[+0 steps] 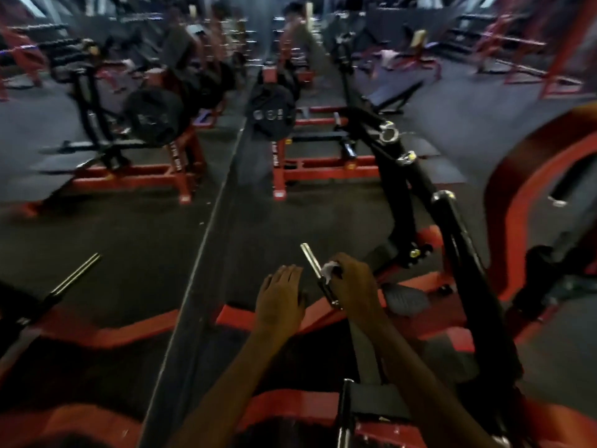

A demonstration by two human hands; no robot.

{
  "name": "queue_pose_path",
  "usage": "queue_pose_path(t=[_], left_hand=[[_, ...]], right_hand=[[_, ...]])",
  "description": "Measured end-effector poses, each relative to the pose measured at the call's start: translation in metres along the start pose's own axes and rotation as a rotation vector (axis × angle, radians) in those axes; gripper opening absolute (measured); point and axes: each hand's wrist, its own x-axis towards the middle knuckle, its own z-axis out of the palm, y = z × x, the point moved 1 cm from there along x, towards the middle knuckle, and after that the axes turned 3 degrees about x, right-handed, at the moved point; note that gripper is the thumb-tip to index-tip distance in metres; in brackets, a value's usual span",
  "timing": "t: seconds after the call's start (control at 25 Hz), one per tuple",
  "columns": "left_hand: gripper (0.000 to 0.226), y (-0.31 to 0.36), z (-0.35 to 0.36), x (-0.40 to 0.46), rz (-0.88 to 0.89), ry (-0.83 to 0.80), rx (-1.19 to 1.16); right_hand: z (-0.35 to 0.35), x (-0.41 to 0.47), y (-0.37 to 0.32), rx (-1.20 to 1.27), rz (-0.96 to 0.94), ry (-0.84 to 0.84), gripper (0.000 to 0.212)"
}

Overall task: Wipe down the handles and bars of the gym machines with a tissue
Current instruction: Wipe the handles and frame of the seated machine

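A short chrome bar [310, 257] sticks up and to the left from a red and black gym machine [458, 253] at the lower middle. My right hand [353, 287] grips a white tissue [329, 270] wrapped round this bar near its base. My left hand [279, 297] hovers just left of the bar with straight fingers pointing forward, holding nothing. The lower part of the bar is hidden by my right hand.
A wall mirror fills the left half, its edge [206, 227] running diagonally. A black machine arm [395, 176] rises on the right. Black weight plates [271, 114] sit on a red frame [323, 169] ahead. Dark rubber floor [290, 218] lies between.
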Motion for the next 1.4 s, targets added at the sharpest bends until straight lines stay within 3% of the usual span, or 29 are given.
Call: queue_pose_path(t=[0.32,0.44,0.64,0.72,0.8,0.84,0.96,1.08,1.2,1.4], left_hand=[[0.052,-0.002,0.026,0.105,0.534,0.032,-0.243],[0.05,0.026,0.018,0.137,0.677,0.041,-0.472],[0.044,0.117,-0.012,0.16,0.991,0.113,-0.745],[0.043,0.151,-0.022,0.164,1.13,0.099,-0.806],[0.044,0.177,-0.027,0.165,1.226,0.04,-0.834],[0.046,0.187,-0.028,0.163,1.291,0.023,-0.827],[0.048,0.199,-0.016,0.154,1.464,0.043,-0.735],[0.047,0.199,-0.003,0.147,1.431,0.087,-0.751],[0.049,0.199,0.004,0.147,1.406,0.135,-0.821],[0.047,0.199,0.013,0.155,1.511,0.212,-0.84]], right_hand=[[-0.012,0.021,-0.001,-0.094,0.311,0.398,0.015],[-0.037,0.025,-0.033,-0.145,0.236,0.681,0.029],[-0.11,0.008,-0.087,-0.453,0.064,1.036,0.025],[-0.129,0.004,-0.084,-0.565,0.191,0.941,0.019],[-0.132,-0.005,-0.072,-0.677,0.346,0.673,0.018],[-0.128,-0.015,-0.068,-0.75,0.337,0.616,0.019],[-0.109,-0.067,-0.066,-0.791,0.171,0.709,0.026],[-0.094,-0.122,-0.062,-0.609,0.329,1.087,0.028],[-0.092,-0.115,-0.058,-0.833,0.351,1.328,0.025],[-0.079,-0.044,-0.051,-0.9,0.224,0.983,0.028]])
